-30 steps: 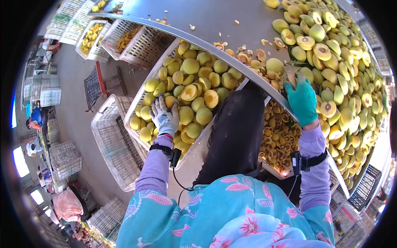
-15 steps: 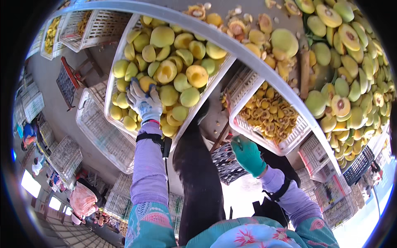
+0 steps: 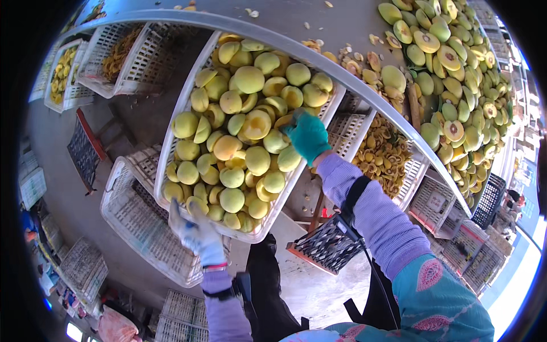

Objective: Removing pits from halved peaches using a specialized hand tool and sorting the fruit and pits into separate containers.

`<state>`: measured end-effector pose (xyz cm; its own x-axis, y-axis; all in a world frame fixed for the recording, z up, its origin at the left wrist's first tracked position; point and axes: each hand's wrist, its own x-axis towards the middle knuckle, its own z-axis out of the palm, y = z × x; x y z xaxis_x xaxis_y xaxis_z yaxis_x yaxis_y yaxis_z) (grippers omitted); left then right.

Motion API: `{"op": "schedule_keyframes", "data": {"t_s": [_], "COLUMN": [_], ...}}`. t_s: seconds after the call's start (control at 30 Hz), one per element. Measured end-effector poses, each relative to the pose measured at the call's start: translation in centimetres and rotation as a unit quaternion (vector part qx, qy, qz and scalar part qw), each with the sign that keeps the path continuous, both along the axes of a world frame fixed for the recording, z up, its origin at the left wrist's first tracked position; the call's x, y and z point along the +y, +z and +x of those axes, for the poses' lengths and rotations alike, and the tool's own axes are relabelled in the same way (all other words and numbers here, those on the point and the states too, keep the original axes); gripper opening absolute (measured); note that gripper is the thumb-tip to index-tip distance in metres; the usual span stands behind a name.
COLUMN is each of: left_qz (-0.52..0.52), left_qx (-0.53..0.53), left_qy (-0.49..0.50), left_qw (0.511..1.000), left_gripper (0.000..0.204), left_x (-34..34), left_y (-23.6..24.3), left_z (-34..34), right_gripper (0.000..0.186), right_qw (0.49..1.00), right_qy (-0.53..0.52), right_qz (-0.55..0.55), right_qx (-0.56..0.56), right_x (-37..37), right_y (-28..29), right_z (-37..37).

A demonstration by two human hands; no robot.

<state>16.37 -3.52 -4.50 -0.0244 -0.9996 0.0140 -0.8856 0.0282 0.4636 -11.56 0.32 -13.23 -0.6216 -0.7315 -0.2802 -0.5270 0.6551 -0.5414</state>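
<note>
A white plastic crate [image 3: 162, 165] in front of me is heaped with yellow-green stone fruit [image 3: 257, 161], several of them halved with hollow centres. My left hand [image 3: 196, 232], in a white and blue glove, is at the crate's near left corner. Its fingers are spread, with the tips by the rim and the lowest fruit. On the crate's right side, my right hand [image 3: 308, 137] in a teal glove reaches onto the fruit with curled fingers. Whatever lies under those fingertips is hidden.
A metal-edged table [image 3: 342, 20] runs behind the crate, with a large pile of halved fruit [image 3: 456, 85] at right. Below its edge stands a crate of small yellow pieces [image 3: 383, 151]. A white crate [image 3: 137, 211] and a red-framed stool [image 3: 85, 151] are at left; another woven stool [image 3: 325, 245] is near my legs.
My left hand has drawn back from on top of the fruit to the crate's near corner. My right hand has moved up and left onto the fruit. The view has shifted.
</note>
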Motion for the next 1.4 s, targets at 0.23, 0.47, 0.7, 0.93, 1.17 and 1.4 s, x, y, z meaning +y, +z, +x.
{"op": "schedule_keyframes", "data": {"t_s": [0.23,0.47,0.7,0.93,1.17,1.4], "left_qz": [0.252,0.37,0.388,0.449,0.432,0.019], "left_qx": [0.422,0.515,0.503,0.58,0.549,0.038], "left_qy": [0.394,0.302,0.171,0.111,-0.1,-0.443], "left_qw": [0.776,0.711,0.753,0.67,0.709,0.896], "left_gripper": [0.043,0.03,0.015,0.04,0.046,0.033], "left_x": [3.1,4.0,3.1,-0.3,-6.3,15.9], "left_y": [-6.0,-7.8,-11.6,-14.3,-21.6,-24.2], "left_z": [9.0,9.3,9.8,11.9,20.0,9.3], "right_gripper": [0.027,0.031,0.046,0.046,0.023,0.052], "right_qw": [0.989,0.936,0.935,0.931,0.929,0.895], "right_qy": [-0.113,-0.161,-0.067,-0.085,-0.053,-0.193], "right_qz": [-0.053,0.216,0.332,0.354,0.334,0.264], "right_qx": [-0.083,0.225,-0.107,-0.039,0.148,0.304], "right_x": [2.3,28.9,36.4,47.4,51.7,58.9], "right_y": [2.7,2.5,1.3,3.9,-1.8,0.9], "right_z": [5.1,10.5,5.4,-0.1,-0.7,-1.2]}}
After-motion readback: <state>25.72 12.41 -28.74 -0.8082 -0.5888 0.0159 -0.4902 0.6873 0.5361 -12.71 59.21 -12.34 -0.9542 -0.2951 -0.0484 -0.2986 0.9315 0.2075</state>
